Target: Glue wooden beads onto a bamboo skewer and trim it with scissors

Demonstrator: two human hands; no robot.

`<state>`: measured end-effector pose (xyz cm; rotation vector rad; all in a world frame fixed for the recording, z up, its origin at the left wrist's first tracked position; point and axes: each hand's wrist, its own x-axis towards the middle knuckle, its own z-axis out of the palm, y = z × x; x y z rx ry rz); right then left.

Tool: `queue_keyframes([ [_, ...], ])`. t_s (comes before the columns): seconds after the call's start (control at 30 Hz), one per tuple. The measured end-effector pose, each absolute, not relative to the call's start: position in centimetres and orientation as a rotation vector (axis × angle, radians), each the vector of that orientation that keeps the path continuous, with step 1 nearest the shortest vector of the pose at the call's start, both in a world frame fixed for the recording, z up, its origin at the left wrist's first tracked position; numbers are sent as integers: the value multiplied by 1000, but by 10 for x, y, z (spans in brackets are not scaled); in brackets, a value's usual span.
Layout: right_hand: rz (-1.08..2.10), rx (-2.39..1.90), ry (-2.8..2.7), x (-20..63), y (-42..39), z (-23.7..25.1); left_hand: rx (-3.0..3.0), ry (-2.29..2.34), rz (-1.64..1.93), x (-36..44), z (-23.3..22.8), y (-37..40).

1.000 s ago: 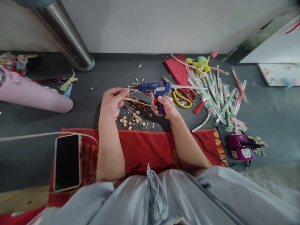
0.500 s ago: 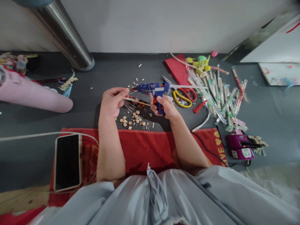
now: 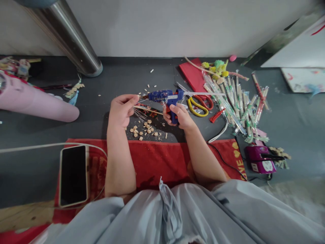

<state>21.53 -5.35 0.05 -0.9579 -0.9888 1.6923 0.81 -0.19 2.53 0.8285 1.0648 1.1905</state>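
Observation:
My right hand (image 3: 179,116) grips the handle of a blue hot glue gun (image 3: 160,95), its nozzle pointing left. A long clear glue stick (image 3: 201,94) juts from the back of the gun. My left hand (image 3: 123,107) is closed in a pinch right at the nozzle tip; what sits between thumb and forefinger is too small to make out. A thin wooden stick (image 3: 148,109) and fine wires show beside that hand, and I cannot tell whether it holds them. Below the gun, small pale wooden pieces (image 3: 148,128) are scattered on the dark table.
Yellow-and-red-handled scissors (image 3: 197,111) lie right of the gun. Several wrapped sticks (image 3: 237,101) are heaped farther right, near a purple box (image 3: 259,159) with a cord. A phone (image 3: 73,176) rests on the red towel (image 3: 157,162). A pink cylinder (image 3: 38,98) is at left.

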Motion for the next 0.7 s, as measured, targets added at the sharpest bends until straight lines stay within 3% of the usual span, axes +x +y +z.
queue_keyframes([
  [0.7, 1692, -967, -1002, 215, -53, 5, 823, 1095, 1171, 9, 27, -3],
])
